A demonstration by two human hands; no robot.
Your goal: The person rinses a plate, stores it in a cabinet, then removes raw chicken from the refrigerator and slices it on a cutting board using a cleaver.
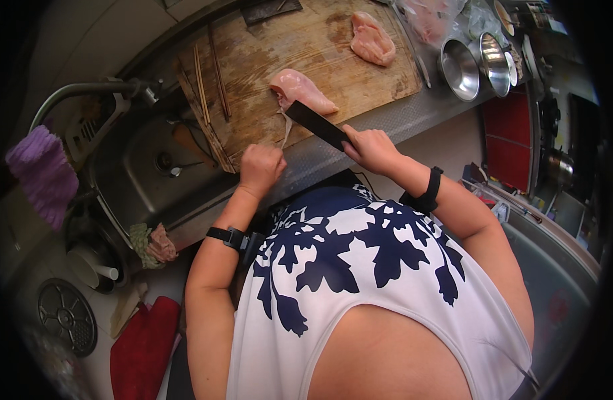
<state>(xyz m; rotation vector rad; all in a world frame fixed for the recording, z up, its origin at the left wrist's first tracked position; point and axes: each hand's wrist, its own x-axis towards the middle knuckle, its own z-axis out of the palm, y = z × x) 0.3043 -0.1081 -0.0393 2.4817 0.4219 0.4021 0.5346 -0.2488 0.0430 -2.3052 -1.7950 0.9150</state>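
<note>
A raw chicken breast point(306, 90) lies on the worn wooden cutting board point(266, 45). From its near end a pale strip of membrane or fat point(287, 131) stretches down to my left hand point(260, 167), whose closed fingers pinch it by the board's front edge. My right hand point(371, 147) grips a dark-bladed kitchen knife point(316, 125). The blade's far end reaches the near side of the breast, close to where the strip leaves it; exact contact is hard to make out. A second piece of raw chicken point(371, 40) rests at the board's far right.
Wooden chopsticks point(201, 85) lie along the board's left side. Left of it is a steel sink point(141, 175) with a curved faucet point(81, 87). Two steel bowls point(460, 70) and a plastic bag of raw meat point(429, 20) stand right of the board.
</note>
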